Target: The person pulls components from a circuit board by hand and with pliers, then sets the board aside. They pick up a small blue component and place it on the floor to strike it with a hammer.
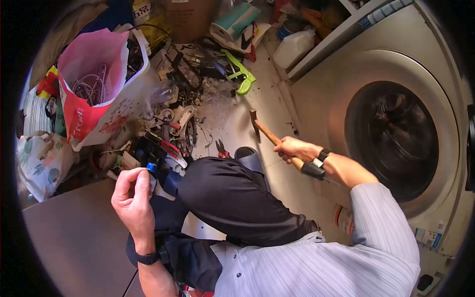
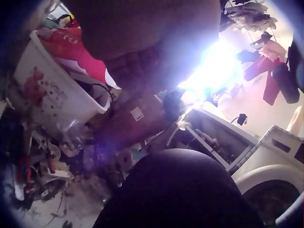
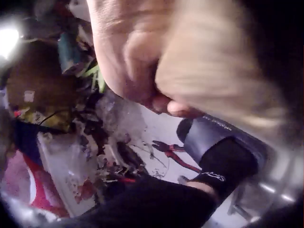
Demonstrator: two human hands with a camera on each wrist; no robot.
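Note:
In the head view my right hand (image 1: 294,150) grips a hammer (image 1: 267,134) by its wooden handle. The hammer's dark metal head points up and away over the pale floor, while its black end comes out below the palm. Close to the camera in the right wrist view, the curled fingers of that hand (image 3: 130,57) show beside a blurred tan shape. On the other side, my left hand (image 1: 134,200) is raised over the left knee and pinches a small blue piece (image 1: 151,167) between thumb and fingertips. In the left wrist view this hand (image 2: 147,38) is dark, and the blue piece is hidden.
Red-handled pliers (image 1: 222,149) lie on the floor near a slipper (image 1: 250,159). Tools and scrap parts cover the floor ahead, with a lime-green tool (image 1: 242,74) among them. A white bin (image 1: 111,121) stands left; a washing machine (image 1: 321,106) stands right.

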